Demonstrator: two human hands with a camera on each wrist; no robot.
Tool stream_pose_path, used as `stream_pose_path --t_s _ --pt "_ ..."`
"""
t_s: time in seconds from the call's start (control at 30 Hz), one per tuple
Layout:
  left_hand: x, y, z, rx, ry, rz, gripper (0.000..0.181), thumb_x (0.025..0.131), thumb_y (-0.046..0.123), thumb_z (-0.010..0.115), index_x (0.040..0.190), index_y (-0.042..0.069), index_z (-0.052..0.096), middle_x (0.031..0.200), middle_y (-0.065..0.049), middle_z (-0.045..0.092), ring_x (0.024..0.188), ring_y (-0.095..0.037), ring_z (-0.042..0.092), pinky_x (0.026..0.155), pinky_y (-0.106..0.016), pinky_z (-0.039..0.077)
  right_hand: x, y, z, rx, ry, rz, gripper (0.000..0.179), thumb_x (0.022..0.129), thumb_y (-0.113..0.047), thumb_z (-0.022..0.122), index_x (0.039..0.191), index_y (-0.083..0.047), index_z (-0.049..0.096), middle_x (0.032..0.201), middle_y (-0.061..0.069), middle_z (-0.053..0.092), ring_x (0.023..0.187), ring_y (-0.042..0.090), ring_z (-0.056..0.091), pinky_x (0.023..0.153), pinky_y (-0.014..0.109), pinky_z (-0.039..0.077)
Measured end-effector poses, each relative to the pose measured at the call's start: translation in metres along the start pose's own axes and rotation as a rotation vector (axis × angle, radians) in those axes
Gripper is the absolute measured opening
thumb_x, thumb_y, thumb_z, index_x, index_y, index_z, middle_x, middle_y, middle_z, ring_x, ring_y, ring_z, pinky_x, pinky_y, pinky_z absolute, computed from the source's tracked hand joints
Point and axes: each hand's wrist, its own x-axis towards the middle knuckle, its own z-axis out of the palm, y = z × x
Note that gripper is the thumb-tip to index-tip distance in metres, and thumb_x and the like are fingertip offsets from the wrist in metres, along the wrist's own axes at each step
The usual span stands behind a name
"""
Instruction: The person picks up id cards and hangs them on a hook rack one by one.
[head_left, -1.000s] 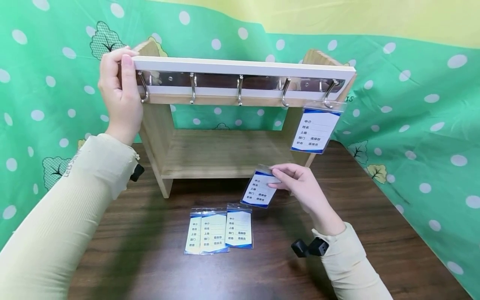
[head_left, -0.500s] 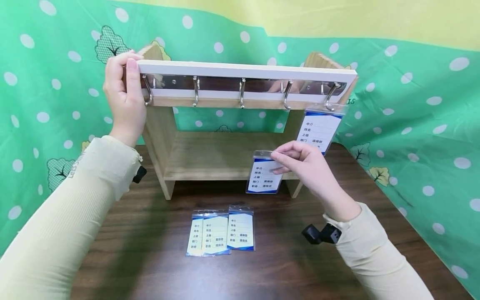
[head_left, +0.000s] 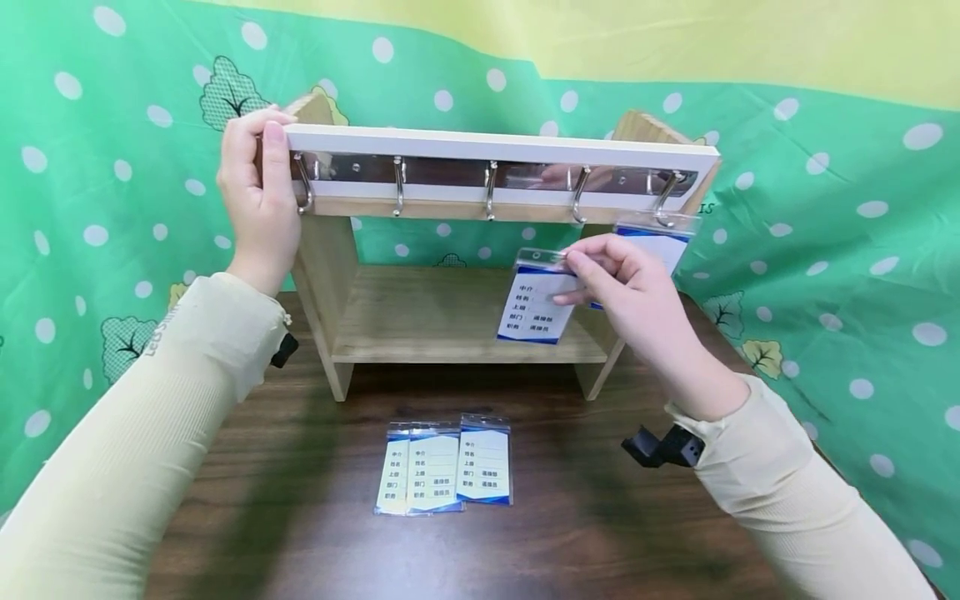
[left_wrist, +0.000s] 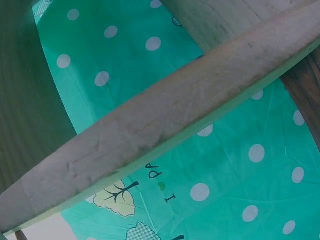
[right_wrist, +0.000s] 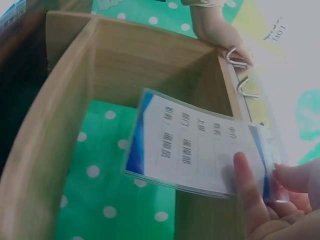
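Note:
My right hand (head_left: 645, 304) pinches a clear-sleeved ID badge (head_left: 534, 304) by its top corner, thumb in front. The badge hangs slightly tilted before the shelf opening, below the hook rail (head_left: 457, 140). In the right wrist view the ID badge (right_wrist: 192, 145) spans the shelf opening, with fingers at its top end. My left hand (head_left: 258, 196) grips the rail's left end, thumb on the front. A second badge (head_left: 660, 243) hangs on the far-right hook (head_left: 667, 200), partly hidden behind my right hand. The other hooks, such as the middle one (head_left: 491, 192), hold nothing.
Three more badges (head_left: 483, 467) lie on the dark wooden table (head_left: 300, 517), two of them overlapping. The wooden shelf (head_left: 465, 312) stands behind them. A green dotted cloth (head_left: 825, 275) surrounds the table. In the left wrist view a wooden side panel (left_wrist: 160, 115) fills the middle.
My right hand has lifted the badge from low over the table up towards the hook rail. It now covers part of the hanging badge. My left hand keeps its grip on the rail.

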Motion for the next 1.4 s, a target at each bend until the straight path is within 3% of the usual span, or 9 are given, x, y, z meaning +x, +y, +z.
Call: stream_pose_path --t_s 0.13,0.27,0.5,0.67,0.9,1.13,1.4 --pt "0.000 -0.002 -0.001 0.007 0.004 0.005 0.022 0.101 0.009 0.047 0.105 0.001 0.067 0.098 0.022 0.053 0.118 -0.012 0.054 0.108 -0.023 0.037 0.006 -0.006 -0.004 0.027 0.071 -0.086 0.011 0.101 -0.016 0.056 0.103 -0.010 0.064 0.090 -0.004 0.069 0.072 0.008 0.072 0.073 0.024 0.059" --pt "0.001 -0.003 0.001 0.015 0.002 0.001 0.022 0.101 0.009 0.047 0.106 0.000 0.067 0.099 0.022 0.053 0.117 -0.011 0.054 0.107 -0.023 0.037 0.012 -0.008 -0.011 0.025 0.112 -0.122 0.009 0.100 -0.012 0.056 0.105 -0.010 0.064 0.090 -0.004 0.069 0.069 0.007 0.072 0.070 0.025 0.059" --pt "0.000 -0.002 0.003 0.003 -0.001 0.015 0.022 0.101 0.008 0.047 0.105 -0.002 0.066 0.099 0.023 0.054 0.116 -0.011 0.055 0.107 -0.024 0.038 0.017 -0.011 -0.018 -0.129 0.116 -0.073 0.026 0.102 -0.014 0.052 0.123 0.000 0.060 0.093 -0.012 0.067 0.073 0.001 0.072 0.074 0.019 0.057" --pt "0.001 0.000 0.004 -0.012 0.007 0.017 0.021 0.101 0.008 0.047 0.104 0.002 0.066 0.099 0.022 0.054 0.116 -0.011 0.055 0.105 -0.024 0.039 0.020 -0.015 -0.021 -0.198 0.108 -0.053 0.031 0.102 -0.018 0.054 0.123 0.004 0.062 0.094 -0.016 0.067 0.074 -0.002 0.071 0.076 0.014 0.055" --pt "0.002 0.006 0.001 -0.015 0.013 0.005 0.021 0.100 0.009 0.046 0.104 0.005 0.067 0.098 0.022 0.054 0.114 -0.010 0.055 0.104 -0.023 0.039 0.023 -0.020 -0.021 -0.212 0.112 -0.064 0.030 0.100 -0.017 0.057 0.120 0.004 0.064 0.091 -0.016 0.069 0.070 -0.002 0.071 0.073 0.013 0.055" --pt "0.003 0.000 -0.002 -0.023 0.019 0.006 0.020 0.100 0.009 0.047 0.103 0.006 0.067 0.097 0.020 0.055 0.115 -0.011 0.055 0.105 -0.023 0.039 0.030 -0.021 -0.018 -0.175 0.119 -0.043 0.020 0.100 -0.013 0.057 0.112 0.001 0.064 0.101 0.000 0.075 0.066 0.003 0.071 0.068 0.019 0.058" --pt "0.005 -0.002 -0.004 -0.031 0.023 0.033 0.021 0.101 0.008 0.046 0.102 0.008 0.067 0.099 0.019 0.057 0.115 -0.011 0.055 0.104 -0.024 0.039 0.032 -0.022 -0.013 -0.171 0.147 -0.045 0.015 0.100 -0.012 0.057 0.111 -0.002 0.060 0.116 0.018 0.070 0.066 0.003 0.070 0.065 0.020 0.058"
